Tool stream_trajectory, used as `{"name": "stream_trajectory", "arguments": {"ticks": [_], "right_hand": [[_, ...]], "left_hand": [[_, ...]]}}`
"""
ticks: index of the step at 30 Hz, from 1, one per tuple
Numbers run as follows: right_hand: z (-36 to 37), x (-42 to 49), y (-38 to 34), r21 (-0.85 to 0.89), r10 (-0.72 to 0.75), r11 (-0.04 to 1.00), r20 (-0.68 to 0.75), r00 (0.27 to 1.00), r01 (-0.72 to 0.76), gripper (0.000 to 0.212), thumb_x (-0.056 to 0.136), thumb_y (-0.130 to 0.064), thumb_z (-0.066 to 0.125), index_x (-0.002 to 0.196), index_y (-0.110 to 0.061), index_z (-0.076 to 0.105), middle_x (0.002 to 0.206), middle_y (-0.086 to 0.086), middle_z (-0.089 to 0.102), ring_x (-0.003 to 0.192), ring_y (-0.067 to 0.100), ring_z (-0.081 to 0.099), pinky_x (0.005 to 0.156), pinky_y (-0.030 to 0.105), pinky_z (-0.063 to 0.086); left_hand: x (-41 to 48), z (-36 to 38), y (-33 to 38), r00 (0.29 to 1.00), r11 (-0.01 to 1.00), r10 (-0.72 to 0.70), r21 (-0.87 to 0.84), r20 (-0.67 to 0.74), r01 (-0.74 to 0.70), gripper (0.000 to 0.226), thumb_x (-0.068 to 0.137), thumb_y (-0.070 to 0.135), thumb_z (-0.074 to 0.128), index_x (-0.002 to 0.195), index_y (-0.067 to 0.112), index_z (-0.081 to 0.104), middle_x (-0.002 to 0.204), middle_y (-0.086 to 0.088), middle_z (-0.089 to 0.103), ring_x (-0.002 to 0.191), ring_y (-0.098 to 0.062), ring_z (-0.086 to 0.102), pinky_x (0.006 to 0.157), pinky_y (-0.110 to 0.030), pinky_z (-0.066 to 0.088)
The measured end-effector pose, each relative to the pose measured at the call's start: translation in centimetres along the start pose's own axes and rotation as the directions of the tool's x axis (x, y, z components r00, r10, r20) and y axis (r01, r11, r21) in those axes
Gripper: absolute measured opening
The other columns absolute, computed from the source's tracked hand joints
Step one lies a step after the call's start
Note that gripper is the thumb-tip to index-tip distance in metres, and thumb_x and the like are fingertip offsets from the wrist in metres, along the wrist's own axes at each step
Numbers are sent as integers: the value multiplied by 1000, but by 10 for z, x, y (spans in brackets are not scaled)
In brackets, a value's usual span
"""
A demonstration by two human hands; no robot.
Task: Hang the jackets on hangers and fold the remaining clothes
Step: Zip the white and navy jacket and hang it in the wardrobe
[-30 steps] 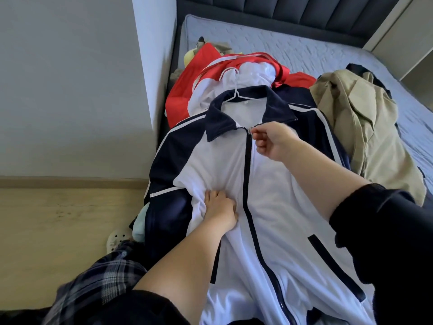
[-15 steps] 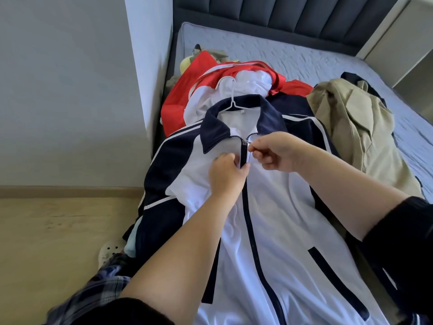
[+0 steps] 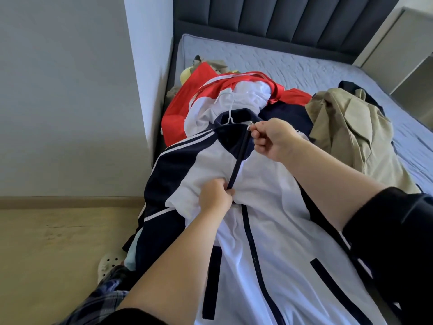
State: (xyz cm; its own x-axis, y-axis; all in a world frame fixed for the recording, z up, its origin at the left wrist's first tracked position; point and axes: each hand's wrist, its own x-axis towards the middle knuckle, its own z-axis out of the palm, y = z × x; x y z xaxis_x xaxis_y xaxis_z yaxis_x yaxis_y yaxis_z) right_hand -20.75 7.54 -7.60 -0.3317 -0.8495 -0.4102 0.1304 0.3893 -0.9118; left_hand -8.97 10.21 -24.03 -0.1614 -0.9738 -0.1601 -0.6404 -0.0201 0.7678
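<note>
The jacket [image 3: 269, 231], white and navy, lies face up on the bed [image 3: 281, 64], with a hanger [image 3: 230, 113] inside it and the hook poking out of the collar. The right hand [image 3: 274, 139] pinches the zip pull [image 3: 250, 125], right up at the collar. The left hand [image 3: 215, 200] grips the fabric beside the zip at chest height, fingers curled tight. Behind it a red jacket [image 3: 178, 118] is heaped on the bed. A coat [image 3: 346, 141] sprawls just beside, to the right.

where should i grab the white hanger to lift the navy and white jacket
By its hook, the only part showing: it pokes out past the navy collar, the rest hidden inside the jacket. Come from above, on the headboard side.
</note>
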Motion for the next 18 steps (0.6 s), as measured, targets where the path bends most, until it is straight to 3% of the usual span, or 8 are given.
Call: {"name": "stream_trajectory", "arguments": {"ticks": [4,7,8,9,11,14,16,18], "right_hand": [[-1,3,9,-116,-71,990,37,997,75,30,96,-6,39,74,-8,59,59,3,51,42,10,36,42,19,31],[-9,9,10,-372,-239,899,23,971,230,34,98,-16,39,83,-5,68,68,6,63,56,16,53,53,26,43],[-15,14,10,-549,-352,785,-13,936,288,35,98,-16,38,90,-3,69,79,7,66,69,19,59,64,30,47],[-22,19,10,-737,-485,599,-22,875,314,34,97,-14,37,99,-3,69,93,9,67,87,23,60,78,34,47],[-35,30,7,-940,-617,252,27,786,230,33,97,-13,37,118,-7,61,120,14,58,114,32,48,97,42,38],[-46,47,5,-992,-449,109,10,894,66,36,97,-20,39,131,-9,47,131,17,51,123,37,43,106,47,29],[-45,53,3,-991,-303,137,-33,952,10,34,96,-22,40,125,-8,49,126,16,55,118,37,48,107,49,32],[-41,54,1,-975,-274,223,-48,960,15,24,93,-24,43,100,-6,56,110,14,61,104,35,54,100,47,39]], "left_hand": [[0,0,0,1000,1000,-9,-5,10,9,26,89,24,61,68,19,47,65,6,51,65,-19,51,60,-28,39],[-2,1,-3,1000,999,-18,-36,11,19,29,88,24,61,65,22,44,64,6,50,63,-19,50,55,-27,36],[-3,0,-2,1000,998,-17,-52,14,18,28,88,24,61,65,22,45,64,6,51,63,-19,51,54,-27,36],[-2,-1,-1,1000,998,-16,-66,21,17,24,87,24,62,68,20,48,65,5,53,64,-20,52,55,-27,38],[-1,-3,-1,999,997,-12,-79,37,15,18,87,24,62,72,17,53,68,3,56,67,-21,55,58,-28,41],[0,-4,-2,999,997,6,-76,50,-2,19,87,22,63,72,16,54,68,3,57,68,-22,55,60,-29,42],[0,-6,-2,998,996,18,-84,68,-12,15,87,21,63,75,15,56,71,3,59,71,-22,57,63,-30,45],[-1,-8,-1,995,995,28,-98,97,-18,7,89,20,62,83,17,60,79,4,63,79,-21,59,70,-30,48]]}}
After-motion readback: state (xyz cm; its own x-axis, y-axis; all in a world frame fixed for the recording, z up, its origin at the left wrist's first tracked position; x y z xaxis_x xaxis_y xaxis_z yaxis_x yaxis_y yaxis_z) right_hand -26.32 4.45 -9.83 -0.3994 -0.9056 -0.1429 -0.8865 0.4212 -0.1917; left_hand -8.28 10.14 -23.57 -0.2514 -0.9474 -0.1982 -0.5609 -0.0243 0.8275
